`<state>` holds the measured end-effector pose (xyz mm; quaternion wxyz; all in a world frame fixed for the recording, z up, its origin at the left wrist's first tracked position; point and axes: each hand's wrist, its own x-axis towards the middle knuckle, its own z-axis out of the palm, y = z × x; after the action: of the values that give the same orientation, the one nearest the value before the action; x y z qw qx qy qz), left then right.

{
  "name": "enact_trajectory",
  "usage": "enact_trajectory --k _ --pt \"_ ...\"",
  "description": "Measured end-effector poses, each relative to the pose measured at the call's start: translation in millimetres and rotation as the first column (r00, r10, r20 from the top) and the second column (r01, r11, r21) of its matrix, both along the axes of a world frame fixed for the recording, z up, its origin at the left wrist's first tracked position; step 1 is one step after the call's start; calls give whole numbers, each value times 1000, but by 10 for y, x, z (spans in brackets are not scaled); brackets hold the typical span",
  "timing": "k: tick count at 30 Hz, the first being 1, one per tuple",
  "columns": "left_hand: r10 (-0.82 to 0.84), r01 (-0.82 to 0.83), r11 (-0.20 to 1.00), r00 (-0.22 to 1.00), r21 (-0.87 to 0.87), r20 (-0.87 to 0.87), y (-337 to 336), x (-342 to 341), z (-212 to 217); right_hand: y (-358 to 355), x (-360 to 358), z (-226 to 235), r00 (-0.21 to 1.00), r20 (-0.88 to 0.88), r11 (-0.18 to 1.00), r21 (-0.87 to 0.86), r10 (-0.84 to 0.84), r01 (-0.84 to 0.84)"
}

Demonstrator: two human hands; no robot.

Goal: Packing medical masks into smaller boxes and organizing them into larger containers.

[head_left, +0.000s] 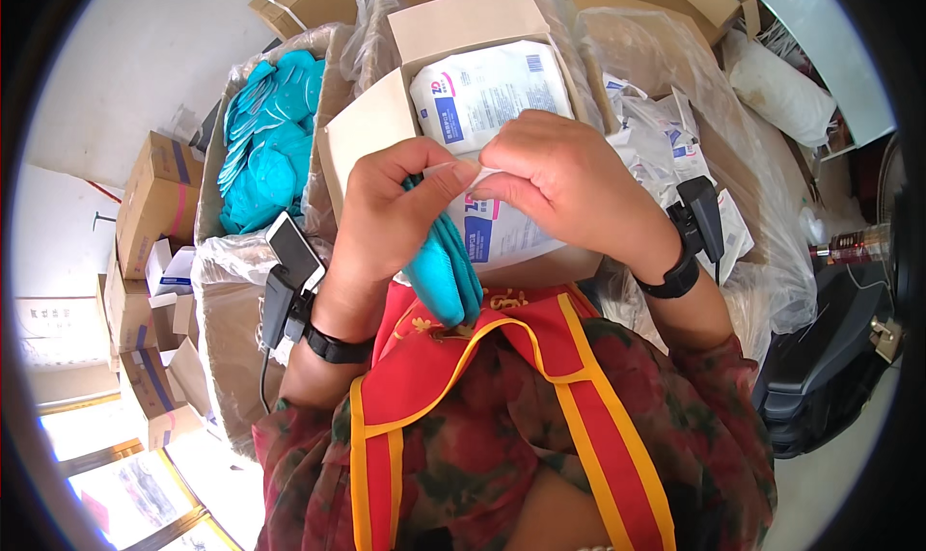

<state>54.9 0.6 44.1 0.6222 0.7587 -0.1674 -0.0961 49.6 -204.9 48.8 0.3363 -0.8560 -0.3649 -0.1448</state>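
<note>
My left hand [386, 204] is closed around a few soft teal folded pieces [446, 273], which look like folded face masks and hang below the palm. A thin white piece [488, 173] stretches between both hands at the fingertips; it may be the edge of a packet, but the fingers hide most of it. My right hand [559, 170] pinches its other side. Just beyond and beneath my hands is an open carton [468, 22] with flaps spread. Flat white packets [502, 83] with blue and pink print lie inside it.
At left, a plastic-lined box [207, 204] holds a heap of teal pieces [280, 117]. A phone [295, 250] leans near my left wrist. More white packets [666, 131] fill a lined box at right. Brown cartons [159, 189] stack at far left; a black case [820, 387] stands far right.
</note>
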Motion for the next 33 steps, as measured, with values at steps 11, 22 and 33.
enact_trajectory --k 11,22,33 --pt "116 -275 894 906 -355 -408 -93 307 -176 147 -309 111 854 521 984 -156 6 88" --pt "227 -248 965 954 -89 -196 326 741 -665 -179 -511 417 937 340 996 62 -85 68" --pt "-350 300 914 924 274 154 39 23 325 -137 -154 299 970 231 992 112 -79 54"
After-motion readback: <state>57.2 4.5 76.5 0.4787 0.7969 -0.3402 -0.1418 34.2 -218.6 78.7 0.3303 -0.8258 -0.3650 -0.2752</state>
